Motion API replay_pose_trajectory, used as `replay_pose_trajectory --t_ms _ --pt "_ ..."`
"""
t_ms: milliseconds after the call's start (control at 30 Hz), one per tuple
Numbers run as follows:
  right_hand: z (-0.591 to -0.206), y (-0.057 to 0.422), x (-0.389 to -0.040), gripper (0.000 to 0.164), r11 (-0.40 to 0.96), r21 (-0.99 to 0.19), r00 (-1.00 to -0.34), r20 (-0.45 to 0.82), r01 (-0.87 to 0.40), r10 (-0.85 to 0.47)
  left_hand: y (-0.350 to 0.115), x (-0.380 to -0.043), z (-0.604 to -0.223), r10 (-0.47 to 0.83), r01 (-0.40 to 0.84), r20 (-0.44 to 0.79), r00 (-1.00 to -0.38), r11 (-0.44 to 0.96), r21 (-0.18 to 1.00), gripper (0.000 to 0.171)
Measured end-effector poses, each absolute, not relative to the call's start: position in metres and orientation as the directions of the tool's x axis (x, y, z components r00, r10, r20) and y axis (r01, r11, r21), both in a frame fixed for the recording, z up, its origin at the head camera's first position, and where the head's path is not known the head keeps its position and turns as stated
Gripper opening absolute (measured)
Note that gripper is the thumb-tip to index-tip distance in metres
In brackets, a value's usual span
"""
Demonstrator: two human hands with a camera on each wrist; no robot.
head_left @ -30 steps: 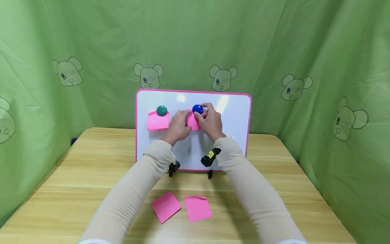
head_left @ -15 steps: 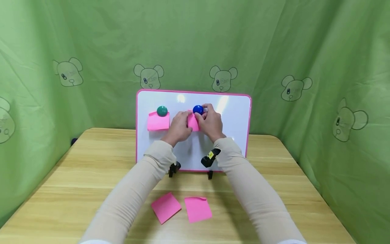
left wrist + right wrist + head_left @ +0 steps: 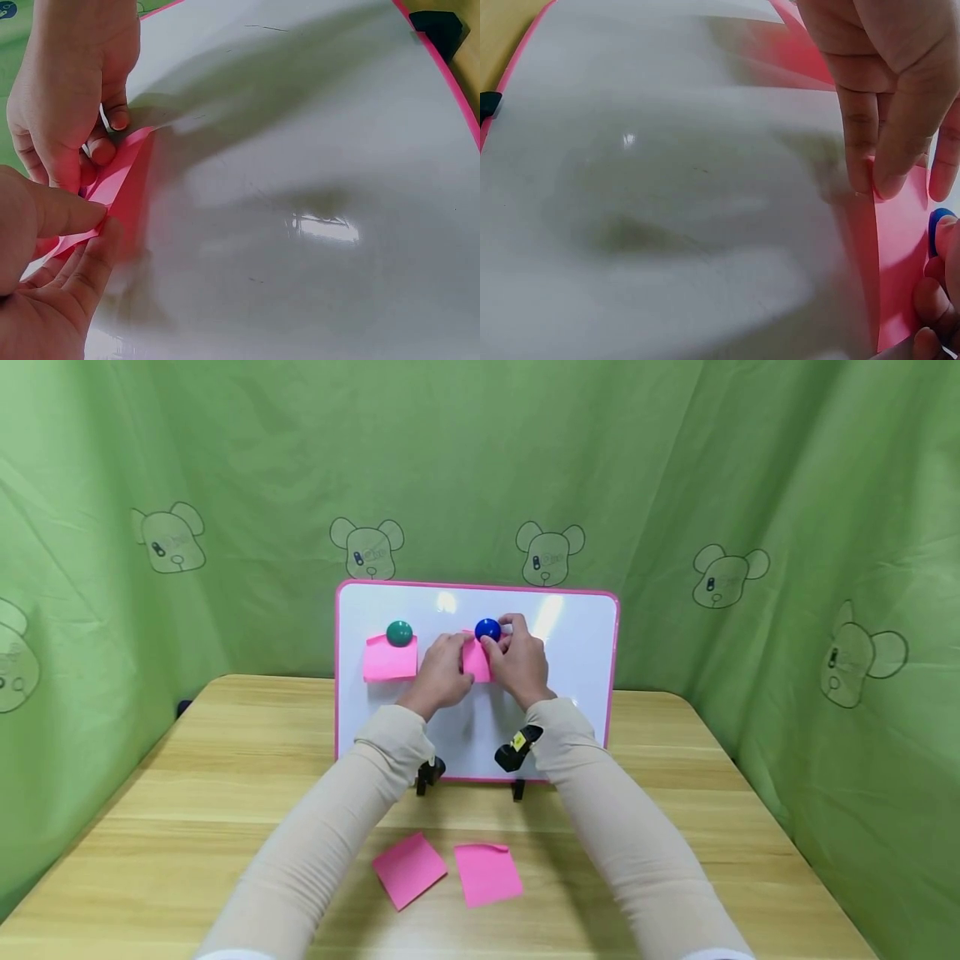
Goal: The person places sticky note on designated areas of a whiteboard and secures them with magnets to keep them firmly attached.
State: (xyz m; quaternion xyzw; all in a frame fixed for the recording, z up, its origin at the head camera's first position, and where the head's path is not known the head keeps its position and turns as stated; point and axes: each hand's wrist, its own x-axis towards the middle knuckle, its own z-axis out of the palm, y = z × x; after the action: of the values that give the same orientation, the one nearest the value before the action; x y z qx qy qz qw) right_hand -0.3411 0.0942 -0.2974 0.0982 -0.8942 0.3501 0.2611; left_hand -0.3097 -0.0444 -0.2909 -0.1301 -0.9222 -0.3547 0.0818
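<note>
Head view: my left hand [image 3: 442, 670] pinches the left edge of a square pink paper note [image 3: 476, 662]; my right hand [image 3: 522, 662] grasps a round glossy blue magnet [image 3: 487, 629] at its top. The note is between my two grips, in front of the pink-rimmed whiteboard [image 3: 450, 727]. Left of my left grip, a round glossy green magnet [image 3: 400, 633] sits on the top of a second pink note [image 3: 390, 662].

Left wrist view: my left thumb lies on one face of the sheet, fingers on the other; the paper tilts off the board. My judgement: pinch lightly, right at the edge, so nothing creases.

Right wrist view: only a sliver of blue shows by my right thumb, so I cannot tell whether the magnet touches the board. It should seat squarely over the top edge; a crooked snap could drag the paper askew. Best to release the left pinch last.
</note>
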Motion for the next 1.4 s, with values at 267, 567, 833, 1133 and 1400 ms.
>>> replay_pose_trajectory --t_ms 267,567,833,1133,1400 --pt "-0.3 0.097 -0.34 0.037 0.734 -0.581 -0.848 0.529 -0.352 0.013 -0.045 -0.308 -0.29 0.178 0.291 0.237 -0.955 0.713 0.638 0.063" --pt "-0.3 0.1 -0.334 0.038 0.725 -0.587 -0.848 0.53 -0.36 0.009 -0.048 -0.309 -0.296 0.179 0.3 0.249 -0.952 0.711 0.635 0.06" --pt "-0.302 0.103 -0.326 0.036 0.712 -0.601 -0.856 0.517 -0.363 0.001 -0.052 -0.308 -0.299 0.179 0.312 0.264 -0.948 0.69 0.653 0.055" --pt "-0.308 0.112 -0.32 0.036 0.709 -0.605 -0.862 0.506 -0.362 -0.008 -0.058 -0.304 -0.306 0.177 0.321 0.274 -0.945 0.661 0.678 0.052" --pt "-0.316 0.125 -0.312 0.035 0.71 -0.617 -0.873 0.487 -0.34 0.005 -0.065 -0.298 -0.312 0.17 0.305 0.255 -0.952 0.614 0.728 0.052"
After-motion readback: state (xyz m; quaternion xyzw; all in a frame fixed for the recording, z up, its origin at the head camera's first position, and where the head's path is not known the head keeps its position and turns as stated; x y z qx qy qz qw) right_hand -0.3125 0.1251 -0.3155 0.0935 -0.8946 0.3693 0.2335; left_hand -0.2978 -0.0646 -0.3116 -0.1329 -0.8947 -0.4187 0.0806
